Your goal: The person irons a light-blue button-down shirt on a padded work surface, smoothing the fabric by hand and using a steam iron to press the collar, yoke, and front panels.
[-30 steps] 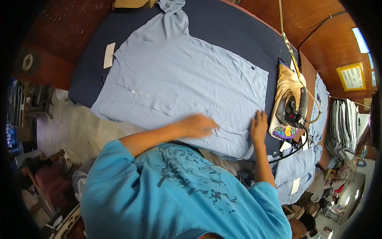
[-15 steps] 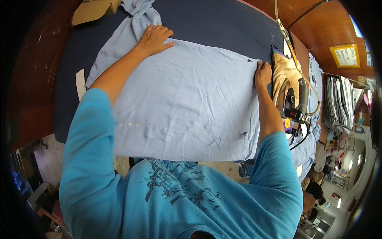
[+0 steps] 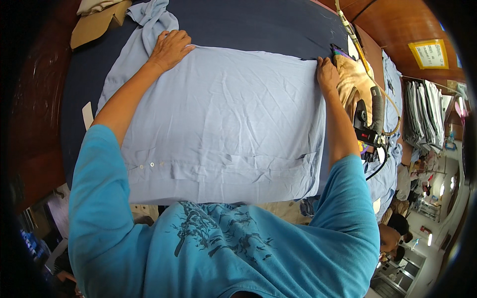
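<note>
A light blue button shirt [image 3: 223, 114] lies spread over a dark blue padded table [image 3: 248, 22]. Its small pale buttons show near the lower left, and creases run through the middle. At the shirt's far left, my left hand [image 3: 171, 48] rests on the cloth with fingers stretched out and thumb apart, beside a bunched sleeve [image 3: 154, 17]. My right hand [image 3: 328, 75] is closed on the far right corner of the shirt, fingers pinching the fabric edge. Just right of it an iron [image 3: 365, 119] with a dark handle stands on a tan cloth [image 3: 350, 74].
The iron's hose [image 3: 355, 42] and black cord [image 3: 380, 166] run along the right side. An open cardboard box [image 3: 99, 25] is at the far left. More blue garments [image 3: 392, 99] lie beyond the iron, and clothes hang on a rack [image 3: 422, 114] at right.
My right hand has moved farther away with the shirt's corner, and the far edge looks straighter. The near part lies flatter, with the button strip's fold now showing. The view has shifted slightly.
</note>
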`<state>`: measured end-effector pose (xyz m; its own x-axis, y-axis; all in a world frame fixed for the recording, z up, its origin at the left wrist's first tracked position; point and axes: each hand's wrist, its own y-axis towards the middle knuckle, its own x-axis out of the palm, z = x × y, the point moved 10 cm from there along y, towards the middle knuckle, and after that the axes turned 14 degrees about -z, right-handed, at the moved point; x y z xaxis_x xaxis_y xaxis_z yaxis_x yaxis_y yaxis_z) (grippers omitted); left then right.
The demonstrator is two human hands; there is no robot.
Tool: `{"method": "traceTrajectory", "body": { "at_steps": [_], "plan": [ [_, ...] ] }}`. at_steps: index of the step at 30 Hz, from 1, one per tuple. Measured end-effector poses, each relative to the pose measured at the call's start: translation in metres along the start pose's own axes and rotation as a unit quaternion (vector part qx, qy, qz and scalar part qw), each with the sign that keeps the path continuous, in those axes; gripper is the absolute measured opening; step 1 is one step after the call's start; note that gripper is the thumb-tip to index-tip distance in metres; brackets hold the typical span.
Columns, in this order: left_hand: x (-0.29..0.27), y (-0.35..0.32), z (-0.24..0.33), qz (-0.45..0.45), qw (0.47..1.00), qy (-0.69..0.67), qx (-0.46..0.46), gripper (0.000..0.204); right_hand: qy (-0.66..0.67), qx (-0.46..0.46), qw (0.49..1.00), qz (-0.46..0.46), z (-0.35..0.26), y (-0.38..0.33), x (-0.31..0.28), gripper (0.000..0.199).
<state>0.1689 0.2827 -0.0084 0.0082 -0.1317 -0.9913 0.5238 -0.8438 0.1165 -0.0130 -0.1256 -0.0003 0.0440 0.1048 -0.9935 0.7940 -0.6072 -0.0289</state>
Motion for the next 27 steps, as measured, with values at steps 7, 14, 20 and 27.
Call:
{"method": "traceTrajectory", "body": {
  "at_steps": [7,14,20,27],
  "plan": [
    [-0.026,-0.004,-0.015,0.118,0.987,-0.102,-0.034,0.019,0.412,-0.080,0.908,-0.014,0.040,-0.012,0.028,0.021],
    [-0.042,-0.027,-0.053,0.210,0.940,-0.241,-0.116,0.018,0.451,-0.107,0.879,-0.115,0.018,-0.023,0.036,0.033],
    [-0.059,0.002,-0.017,0.128,0.928,-0.348,-0.011,0.024,0.432,-0.092,0.891,-0.102,0.021,-0.020,0.035,0.030],
    [-0.007,0.005,0.025,-0.163,0.985,-0.053,0.033,0.028,0.272,-0.021,0.959,-0.077,0.042,0.002,0.026,0.024]
  ]
}}
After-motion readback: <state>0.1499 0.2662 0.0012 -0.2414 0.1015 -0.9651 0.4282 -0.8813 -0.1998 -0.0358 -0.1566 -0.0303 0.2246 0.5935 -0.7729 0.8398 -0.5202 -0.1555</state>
